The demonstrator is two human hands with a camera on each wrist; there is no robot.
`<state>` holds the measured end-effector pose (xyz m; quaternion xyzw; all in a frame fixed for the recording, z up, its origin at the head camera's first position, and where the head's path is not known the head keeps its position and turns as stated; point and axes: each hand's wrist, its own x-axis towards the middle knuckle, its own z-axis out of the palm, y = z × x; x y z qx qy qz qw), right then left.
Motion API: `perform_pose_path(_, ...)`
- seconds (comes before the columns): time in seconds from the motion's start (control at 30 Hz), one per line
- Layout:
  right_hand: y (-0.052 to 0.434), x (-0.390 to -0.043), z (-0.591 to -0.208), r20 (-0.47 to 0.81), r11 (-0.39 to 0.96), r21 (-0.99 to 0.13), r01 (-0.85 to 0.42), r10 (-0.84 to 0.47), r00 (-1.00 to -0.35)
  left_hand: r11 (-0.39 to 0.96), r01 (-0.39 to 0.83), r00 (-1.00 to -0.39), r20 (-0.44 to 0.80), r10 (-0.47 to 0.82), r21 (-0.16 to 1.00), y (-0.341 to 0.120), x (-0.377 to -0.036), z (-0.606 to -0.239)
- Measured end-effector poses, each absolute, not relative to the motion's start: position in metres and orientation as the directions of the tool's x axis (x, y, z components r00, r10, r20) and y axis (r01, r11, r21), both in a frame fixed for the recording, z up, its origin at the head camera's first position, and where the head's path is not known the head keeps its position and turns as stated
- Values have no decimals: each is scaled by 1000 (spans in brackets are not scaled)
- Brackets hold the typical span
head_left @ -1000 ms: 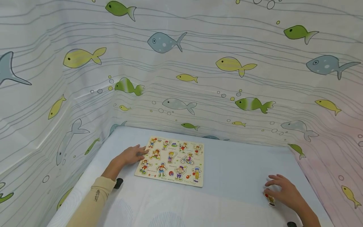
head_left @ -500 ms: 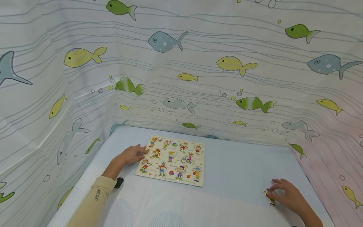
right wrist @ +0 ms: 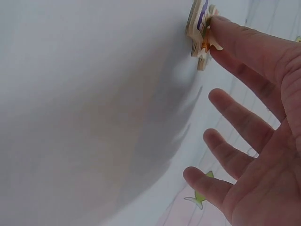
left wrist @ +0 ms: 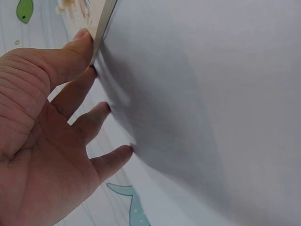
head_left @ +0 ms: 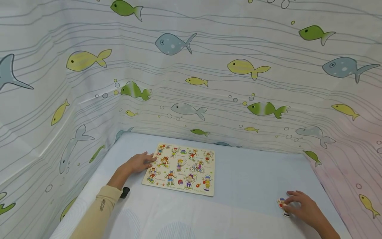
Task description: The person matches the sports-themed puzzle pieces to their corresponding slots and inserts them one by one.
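1. The left hand [head_left: 138,163] lies flat on the bench [head_left: 244,176], its fingers [left wrist: 77,92] straight and slightly apart, holding nothing.
2. The tips of those fingers touch the left edge of the puzzle board [head_left: 181,169]; in the left wrist view the thumb presses against the board's thin side.
3. The board lies flat just to the right of the left fingers, with small printed figures of children at sport set in rows across it.
4. The right hand [head_left: 302,207] rests low on the bench, well apart from the board, near the bench's right front corner.
5. Its fingers [right wrist: 244,42] are spread; the index finger and perhaps the thumb touch 1 loose puzzle piece [head_left: 282,205], the other 3 hang free beside it.
6. Whether the piece is pinched or only touched cannot be told from these views.
7. The piece lies at the left of the right fingertips, on the bench surface, seen edge-on in the right wrist view.
8. A beige sleeve [head_left: 95,214] covers the left forearm, and a small black object [head_left: 124,192] sits just beside it.
9. A fish-printed curtain [head_left: 191,73] stands beyond both hands, around the bench.
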<state>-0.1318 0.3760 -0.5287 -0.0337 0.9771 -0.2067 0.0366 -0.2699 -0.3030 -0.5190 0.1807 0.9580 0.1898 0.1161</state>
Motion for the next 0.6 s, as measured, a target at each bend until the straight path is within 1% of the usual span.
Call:
perform_pose_path(0.23, 371, -133, -531, -26, 898, -432, -83, -105, -994, 862, 292, -911, -155, 382, 414, -301, -269, -516)
perform_pose_path(0.47, 355, -136, -524, 31, 881, -448, -149, -151, -988, 858, 297, -909, -150, 388, 418, -302, -269, -518)
perform_pose_path(0.6, 345, -140, -523, 31, 868, -473, -152, -156, -987, 861, 300, -908, -152, 389, 412, -302, -269, -519)
